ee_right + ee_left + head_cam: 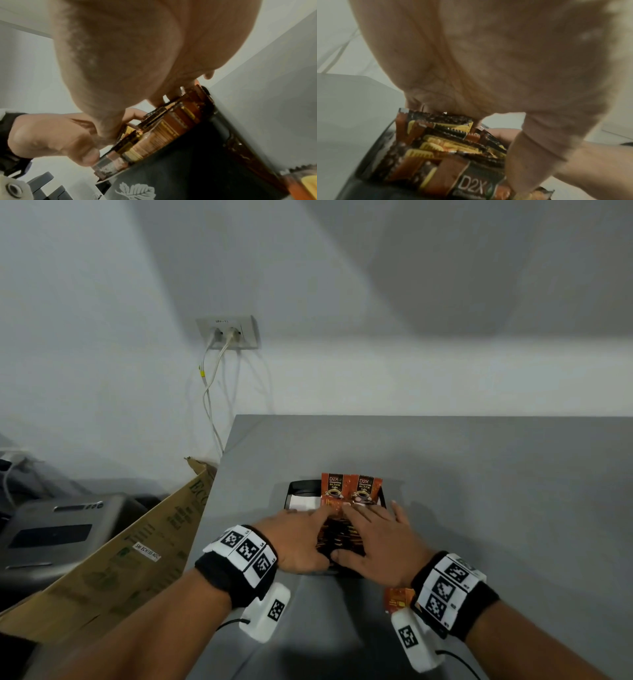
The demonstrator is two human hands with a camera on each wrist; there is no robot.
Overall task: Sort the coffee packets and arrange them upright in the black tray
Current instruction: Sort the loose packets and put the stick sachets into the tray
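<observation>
Coffee packets point(337, 537) stand crowded in the black tray point(301, 486) near the counter's point(479, 474) left edge, both hands' grips flat and open on top, left hand point(296, 537) and right hand point(378, 542); uneven pressing may topple or crumple them.

We see orange-brown packets point(351, 489) with yellow stripes, a black tray point(301, 486), a grey tabletop point(479, 474), and black-and-white checked wristbands point(246, 549).
</observation>
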